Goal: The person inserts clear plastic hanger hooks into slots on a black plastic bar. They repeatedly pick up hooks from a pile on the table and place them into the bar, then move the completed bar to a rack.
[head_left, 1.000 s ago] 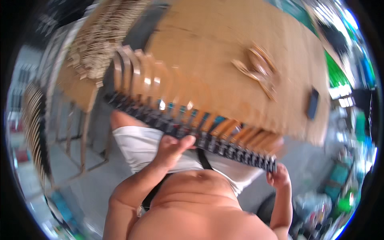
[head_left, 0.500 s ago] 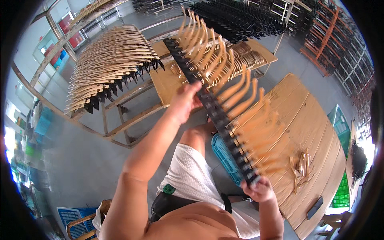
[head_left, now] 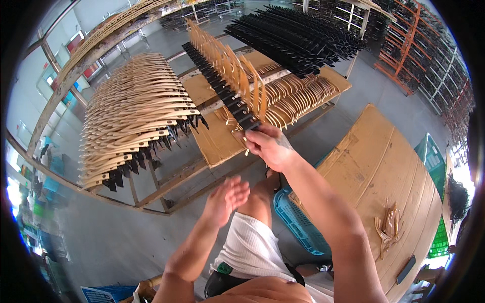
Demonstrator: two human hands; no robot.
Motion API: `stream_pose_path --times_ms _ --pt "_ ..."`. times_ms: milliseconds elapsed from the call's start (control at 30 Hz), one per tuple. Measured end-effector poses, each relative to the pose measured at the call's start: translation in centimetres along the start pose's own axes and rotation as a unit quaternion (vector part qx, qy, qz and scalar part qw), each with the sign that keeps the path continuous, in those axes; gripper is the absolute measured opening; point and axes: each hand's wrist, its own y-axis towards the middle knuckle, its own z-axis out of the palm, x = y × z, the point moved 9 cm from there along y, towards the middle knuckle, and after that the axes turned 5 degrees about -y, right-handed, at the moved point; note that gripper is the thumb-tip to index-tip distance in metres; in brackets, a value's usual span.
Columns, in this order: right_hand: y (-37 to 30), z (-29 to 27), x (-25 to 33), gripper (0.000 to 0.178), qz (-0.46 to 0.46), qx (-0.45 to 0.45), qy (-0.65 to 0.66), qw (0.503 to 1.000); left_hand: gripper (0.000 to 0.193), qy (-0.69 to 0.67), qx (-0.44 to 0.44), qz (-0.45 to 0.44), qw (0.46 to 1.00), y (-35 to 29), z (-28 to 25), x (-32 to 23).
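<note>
My right hand [head_left: 273,146] is closed round the near end of a long black clip strip [head_left: 222,91]. A row of thin, curved amber pieces [head_left: 237,76], shaped like eyeglass temples, stands up from the strip. Its far end reaches out over the wooden frame, beyond a cardboard sheet [head_left: 214,146]. On that cardboard, right of the strip, lie rows of similar curved brown pieces [head_left: 298,98]. My left hand [head_left: 230,199] holds nothing, with its fingers stretched out, below and to the left of my right hand.
Strips of pale tan pieces [head_left: 136,111] fill the frame's left side. Stacked black strips [head_left: 298,38] lie at the back. A cardboard-topped table [head_left: 364,166] on the right carries a small pile of amber pieces [head_left: 389,224] and a dark flat object [head_left: 405,269]. A blue basket [head_left: 298,222] stands beside my leg.
The strip has moved forward and left, away from me, onto the frame side. My left hand has let go of its middle and drawn back. My right hand has swung forward with the near end.
</note>
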Motion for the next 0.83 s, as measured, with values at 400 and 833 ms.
stream_pose_path --times_ms 400,833 --pt "9.4 4.0 2.4 0.020 -0.098 -0.035 -0.460 0.882 0.044 -0.051 -0.156 -0.081 0.983 -6.2 -10.4 6.3" --pt "6.3 8.9 4.3 0.045 -0.265 -0.006 -0.553 0.790 0.040 -0.064 -0.171 -0.104 0.978 -5.0 -9.9 8.8"
